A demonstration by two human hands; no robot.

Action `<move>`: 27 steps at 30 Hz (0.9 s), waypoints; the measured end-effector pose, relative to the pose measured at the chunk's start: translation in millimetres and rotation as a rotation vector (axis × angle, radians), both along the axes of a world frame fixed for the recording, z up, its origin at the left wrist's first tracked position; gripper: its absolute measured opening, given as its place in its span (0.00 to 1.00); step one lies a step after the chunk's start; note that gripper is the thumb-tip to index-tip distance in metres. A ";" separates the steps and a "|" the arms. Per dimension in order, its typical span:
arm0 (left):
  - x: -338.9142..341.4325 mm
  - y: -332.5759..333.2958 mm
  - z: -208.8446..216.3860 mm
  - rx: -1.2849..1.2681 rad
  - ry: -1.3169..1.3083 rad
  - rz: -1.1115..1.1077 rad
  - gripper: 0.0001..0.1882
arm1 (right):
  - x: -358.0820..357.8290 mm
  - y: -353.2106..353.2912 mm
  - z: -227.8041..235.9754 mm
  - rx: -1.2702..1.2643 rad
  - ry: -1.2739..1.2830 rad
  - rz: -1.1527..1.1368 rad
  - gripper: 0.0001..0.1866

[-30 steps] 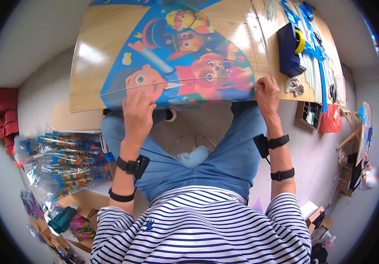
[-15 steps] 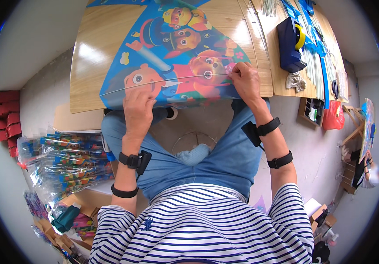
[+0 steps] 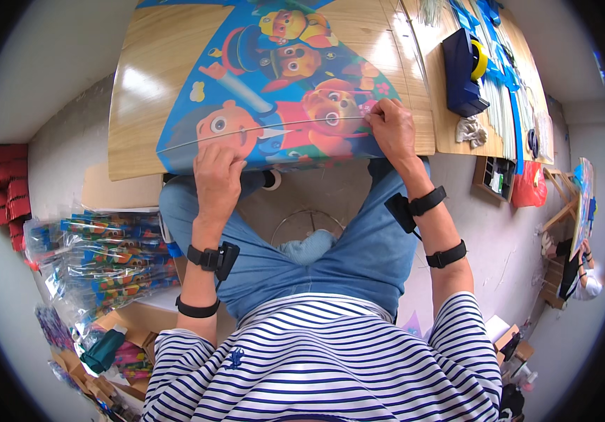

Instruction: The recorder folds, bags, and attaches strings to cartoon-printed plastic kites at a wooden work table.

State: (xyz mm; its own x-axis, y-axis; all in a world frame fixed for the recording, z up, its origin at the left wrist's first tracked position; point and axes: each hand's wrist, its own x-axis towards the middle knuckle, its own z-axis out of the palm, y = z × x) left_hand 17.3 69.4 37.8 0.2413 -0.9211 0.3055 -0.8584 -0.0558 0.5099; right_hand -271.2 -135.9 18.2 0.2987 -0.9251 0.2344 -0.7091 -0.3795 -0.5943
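Observation:
A blue kite sheet point(image 3: 281, 98) printed with cartoon dogs and a child lies over the table's front edge, its near side hanging slightly over. Across its near part runs a thin pale rod point(image 3: 285, 129), from the left corner toward my right hand. My right hand point(image 3: 392, 126) pinches the rod's right end together with the sheet's edge, thumb and forefinger pressed together. At the front edge, my left hand point(image 3: 218, 172) bends its fingers over the sheet just below the rod, gripping the film; its fingertips are partly hidden.
A blue tape dispenser point(image 3: 465, 74) with yellow tape stands on the right table, beside bundled pale rods point(image 3: 498, 105) and a crumpled cloth point(image 3: 471, 131). Bagged printed kites point(image 3: 116, 253) are stacked at the left. Another person point(image 3: 587, 278) is at the far right.
Both hands keep almost the same places on the sheet and rod. The whole view has shifted slightly; my left hand and the sheet's left corner sit a little farther left.

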 end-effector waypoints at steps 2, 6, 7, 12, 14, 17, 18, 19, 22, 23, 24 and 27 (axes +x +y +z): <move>-0.8 0.3 0.0 0.007 -0.010 -0.004 0.07 | -0.2 0.9 -1.3 0.051 -0.009 0.000 0.07; -3.2 -0.6 3.1 -0.063 -0.045 -0.017 0.07 | -13.4 -8.8 0.1 -0.005 0.030 -0.072 0.06; -3.6 -0.2 5.3 -0.085 -0.052 -0.014 0.08 | -21.6 -16.7 3.6 -0.010 0.067 -0.138 0.06; -6.0 0.7 18.6 -0.028 -0.022 -0.048 0.07 | -62.0 -60.9 27.4 -0.054 0.297 -0.441 0.08; -9.0 -1.7 23.3 -0.016 -0.015 -0.068 0.07 | -79.2 -61.4 34.2 -0.076 0.287 -0.423 0.08; -14.9 -4.6 31.5 0.004 -0.008 -0.091 0.07 | -122.5 -47.1 42.4 -0.209 0.231 -0.473 0.08; -18.0 -6.9 33.9 0.004 -0.014 -0.100 0.07 | -142.0 -47.0 45.4 -0.305 0.184 -0.485 0.08; -22.3 -8.8 36.0 0.017 -0.007 -0.099 0.07 | -162.4 -51.2 47.5 -0.348 0.166 -0.589 0.08; -40.5 -20.3 41.4 0.050 0.005 -0.137 0.08 | -215.3 -86.5 46.7 -0.171 0.302 -0.803 0.10; -48.0 -25.3 43.4 0.040 -0.013 -0.185 0.08 | -222.6 -102.5 41.0 -0.088 0.307 -0.791 0.11; -55.5 -31.0 45.8 0.031 -0.016 -0.232 0.08 | -227.5 -120.4 36.0 0.018 0.308 -0.793 0.12; -80.5 -39.5 54.4 0.037 -0.037 -0.285 0.09 | -229.5 -153.5 13.4 0.170 0.378 -0.754 0.14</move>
State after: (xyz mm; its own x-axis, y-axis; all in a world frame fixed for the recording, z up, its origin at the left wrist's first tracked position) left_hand -63.2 29.9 92.2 -0.0397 -0.9609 0.2741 -0.8603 0.1724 0.4798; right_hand -500.8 -289.4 31.6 -0.3799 -0.9213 0.0831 -0.8977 0.3455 -0.2734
